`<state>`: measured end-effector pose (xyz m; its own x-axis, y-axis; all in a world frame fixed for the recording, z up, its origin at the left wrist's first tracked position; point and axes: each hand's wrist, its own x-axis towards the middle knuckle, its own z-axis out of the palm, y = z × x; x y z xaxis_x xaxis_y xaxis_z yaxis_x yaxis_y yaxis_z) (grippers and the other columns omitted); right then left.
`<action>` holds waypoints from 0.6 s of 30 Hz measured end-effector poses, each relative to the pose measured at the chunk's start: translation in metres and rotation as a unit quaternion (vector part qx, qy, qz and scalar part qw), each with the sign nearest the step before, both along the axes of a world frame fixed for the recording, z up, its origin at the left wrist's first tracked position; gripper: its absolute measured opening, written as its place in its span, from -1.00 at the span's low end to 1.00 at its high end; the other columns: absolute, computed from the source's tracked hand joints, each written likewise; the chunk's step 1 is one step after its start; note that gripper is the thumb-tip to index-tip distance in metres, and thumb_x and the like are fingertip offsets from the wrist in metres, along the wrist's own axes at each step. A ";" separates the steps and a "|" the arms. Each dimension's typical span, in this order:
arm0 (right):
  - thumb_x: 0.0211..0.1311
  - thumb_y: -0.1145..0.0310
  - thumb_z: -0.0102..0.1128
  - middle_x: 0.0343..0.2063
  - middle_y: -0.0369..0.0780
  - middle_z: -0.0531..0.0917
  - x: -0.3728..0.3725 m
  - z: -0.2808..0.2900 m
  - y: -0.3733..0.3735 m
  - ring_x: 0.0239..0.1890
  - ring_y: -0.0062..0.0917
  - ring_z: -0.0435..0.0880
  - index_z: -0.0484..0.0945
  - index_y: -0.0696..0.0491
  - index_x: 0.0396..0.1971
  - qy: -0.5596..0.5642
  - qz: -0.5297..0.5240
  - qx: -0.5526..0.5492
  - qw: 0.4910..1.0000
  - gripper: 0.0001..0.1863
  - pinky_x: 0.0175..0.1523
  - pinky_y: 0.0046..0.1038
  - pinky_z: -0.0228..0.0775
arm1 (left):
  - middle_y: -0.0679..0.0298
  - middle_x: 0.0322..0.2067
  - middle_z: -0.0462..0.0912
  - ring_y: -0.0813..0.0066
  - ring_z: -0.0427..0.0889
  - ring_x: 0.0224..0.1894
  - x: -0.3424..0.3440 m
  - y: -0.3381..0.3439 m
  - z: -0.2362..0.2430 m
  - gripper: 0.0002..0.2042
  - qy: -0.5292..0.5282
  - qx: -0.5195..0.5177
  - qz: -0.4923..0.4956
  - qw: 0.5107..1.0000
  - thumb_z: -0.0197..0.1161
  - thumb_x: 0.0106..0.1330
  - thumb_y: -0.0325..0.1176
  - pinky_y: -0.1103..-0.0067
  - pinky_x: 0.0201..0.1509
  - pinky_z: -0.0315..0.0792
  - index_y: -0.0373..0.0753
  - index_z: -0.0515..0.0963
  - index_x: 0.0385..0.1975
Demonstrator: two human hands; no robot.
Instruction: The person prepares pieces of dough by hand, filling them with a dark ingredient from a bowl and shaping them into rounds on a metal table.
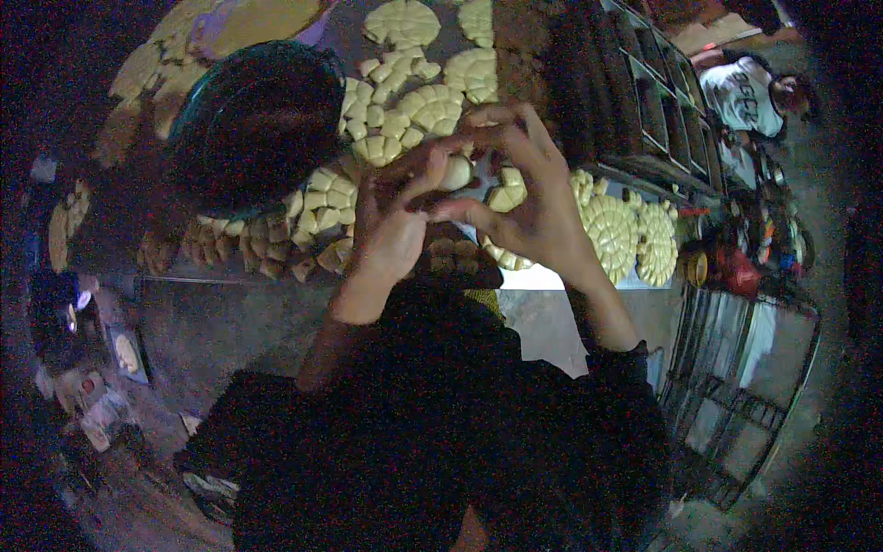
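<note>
A small pale dough ball (457,172) sits between my two hands above the table's near side. My left hand (394,225) is closed about it, the fingers bent in against its left side. Arching over from the right, my right hand (535,198) has its fingers curled round the ball and its thumb below it. Part of the ball is hidden by the fingers. Beyond the hands, cut dough pieces (432,109) lie in flat round clusters. More dough pieces (326,198) lie left of my left hand, and round clusters of dough (610,235) spread to the right of my right hand.
A large dark green-rimmed tub (262,129) stands on the table at left, with a purple-edged basin (267,26) behind it. Dark stacked crates (658,87) rise at the far right. A metal rack (736,386) stands right of me. Another person (743,95) is at the upper right.
</note>
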<state>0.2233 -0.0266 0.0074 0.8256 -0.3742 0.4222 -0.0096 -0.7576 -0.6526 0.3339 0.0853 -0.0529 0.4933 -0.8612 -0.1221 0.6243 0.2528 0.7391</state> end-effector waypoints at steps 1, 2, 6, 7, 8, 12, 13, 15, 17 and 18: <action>-0.15 0.39 0.58 -0.24 -0.25 0.61 0.005 -0.008 -0.002 -0.27 -0.49 0.61 0.48 0.08 -0.09 0.016 -0.007 0.074 0.997 -0.43 -0.14 -0.51 0.43 | 0.23 -0.17 0.67 0.49 0.63 -0.21 0.009 -0.008 -0.010 -0.75 -0.081 0.101 0.024 0.991 0.35 0.28 -0.28 0.55 -0.14 0.54 -0.34 0.64 -0.18; -0.13 0.41 0.57 -0.23 -0.25 0.61 0.007 -0.025 -0.004 -0.25 -0.52 0.61 0.44 0.08 -0.04 0.035 -0.007 0.184 0.982 -0.40 -0.13 -0.52 0.44 | 0.24 -0.21 0.67 0.49 0.64 -0.24 0.012 -0.012 -0.022 -0.76 -0.100 0.122 0.001 0.987 0.35 0.28 -0.28 0.56 -0.17 0.53 -0.32 0.65 -0.21; 0.03 0.53 0.46 -0.27 -0.20 0.64 0.006 -0.076 -0.021 -0.17 -0.54 0.64 0.28 0.07 0.12 0.145 0.008 0.387 0.910 -0.34 -0.09 -0.50 0.50 | 0.31 -0.35 0.69 0.58 0.62 -0.37 0.012 -0.025 -0.109 -0.83 -0.247 0.212 -0.034 0.945 0.35 0.28 -0.28 0.65 -0.34 0.47 -0.25 0.68 -0.29; 0.06 0.54 0.43 -0.30 -0.20 0.65 -0.002 -0.092 -0.024 -0.18 -0.53 0.65 0.28 0.07 0.11 0.155 0.014 0.390 0.908 -0.37 -0.10 -0.49 0.51 | 0.30 -0.34 0.69 0.60 0.61 -0.39 0.004 -0.033 -0.151 -0.84 -0.251 0.167 -0.015 0.953 0.34 0.28 -0.29 0.65 -0.37 0.45 -0.25 0.68 -0.29; 0.10 0.53 0.39 -0.31 -0.20 0.67 -0.014 -0.118 -0.029 -0.16 -0.52 0.67 0.32 0.08 0.08 0.152 -0.022 0.414 0.897 -0.44 -0.09 -0.48 0.52 | 0.28 -0.24 0.65 0.59 0.62 -0.37 0.003 -0.032 -0.146 -0.79 -0.265 0.198 -0.051 0.942 0.30 0.31 -0.25 0.66 -0.37 0.45 -0.24 0.65 -0.20; 0.17 0.53 0.31 -0.26 -0.20 0.70 -0.040 -0.185 -0.044 -0.10 -0.52 0.69 0.44 0.15 -0.08 0.193 -0.178 0.174 0.949 -0.67 -0.02 -0.47 0.52 | 0.25 0.00 0.54 0.59 0.55 -0.40 0.009 -0.018 -0.137 -0.61 -0.190 0.269 -0.055 0.943 0.11 0.43 -0.08 0.66 -0.34 0.43 -0.11 0.45 0.15; 0.19 0.57 0.25 -0.23 -0.18 0.71 -0.045 -0.193 -0.044 -0.09 -0.51 0.69 0.52 0.16 -0.09 0.167 -0.173 0.172 0.955 -0.73 0.02 -0.44 0.50 | 0.26 0.05 0.51 0.61 0.50 -0.44 0.013 -0.012 -0.132 -0.56 -0.177 0.282 -0.057 0.941 0.03 0.47 -0.02 0.66 -0.33 0.42 -0.05 0.37 0.25; 0.20 0.55 0.22 -0.15 -0.14 0.68 -0.048 -0.202 -0.043 -0.07 -0.46 0.68 0.53 0.13 -0.01 0.177 -0.087 0.131 0.972 -0.67 0.03 -0.40 0.50 | 0.28 0.00 0.53 0.63 0.48 -0.41 0.016 -0.001 -0.131 -0.60 -0.210 0.290 -0.031 0.933 0.01 0.48 -0.04 0.66 -0.35 0.40 -0.06 0.41 0.21; 0.20 0.51 0.20 -0.06 -0.12 0.63 -0.048 -0.214 -0.044 -0.03 -0.40 0.65 0.52 0.12 0.05 0.156 -0.049 0.176 0.971 -0.62 0.06 -0.37 0.48 | 0.31 -0.08 0.58 0.63 0.54 -0.19 0.028 0.014 -0.144 -0.62 -0.275 0.276 -0.031 0.921 0.01 0.48 -0.06 0.68 -0.33 0.39 -0.10 0.47 0.15; 0.19 0.48 0.20 -0.02 -0.11 0.61 -0.041 -0.210 -0.043 -0.01 -0.38 0.63 0.51 0.12 0.09 0.146 -0.026 0.198 0.969 -0.59 0.08 -0.35 0.47 | 0.31 -0.10 0.59 0.63 0.54 -0.19 0.029 0.020 -0.144 -0.62 -0.274 0.278 -0.010 0.920 0.01 0.48 -0.06 0.68 -0.34 0.38 -0.12 0.48 0.14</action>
<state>0.1818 -0.0698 -0.2031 0.8643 -0.5028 -0.0119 -0.2688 -0.4417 -0.8559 0.3632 0.1053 -0.1966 0.5976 -0.7498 -0.2840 0.1186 -0.2677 0.9562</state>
